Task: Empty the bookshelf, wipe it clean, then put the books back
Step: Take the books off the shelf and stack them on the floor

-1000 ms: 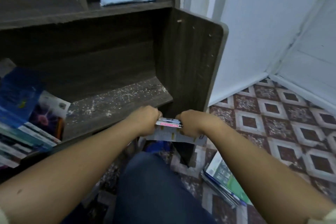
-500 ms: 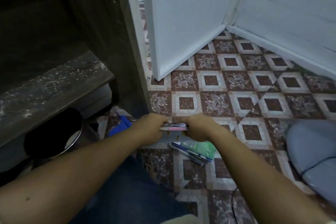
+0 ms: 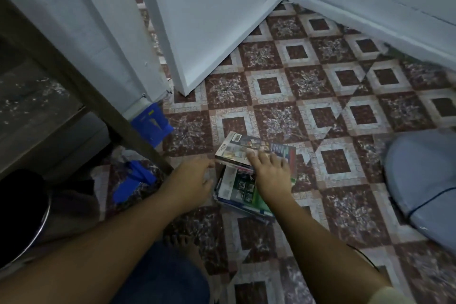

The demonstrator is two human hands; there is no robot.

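Note:
A small bundle of books (image 3: 234,149) lies on top of a pile of books (image 3: 243,192) on the tiled floor, to the right of the bookshelf. My right hand (image 3: 270,170) rests flat on the top bundle with its fingers spread. My left hand (image 3: 196,177) hovers just left of the pile, fingers loosely bent and holding nothing. The dark wooden bookshelf (image 3: 71,74) stands at the left, and its lower shelf board (image 3: 29,101) is bare and speckled with dust.
A blue folder (image 3: 151,123) leans at the foot of the wall beside the shelf, with blue scraps (image 3: 134,180) below it. A black stool with a chrome rim (image 3: 22,212) is at the far left. A white door (image 3: 209,20) stands ahead; a grey-blue cushion (image 3: 424,180) lies right.
Both hands carried the bundle of books from the shelf rightward and set it down on the floor pile. The left hand let go; the right hand now lies flat on it.

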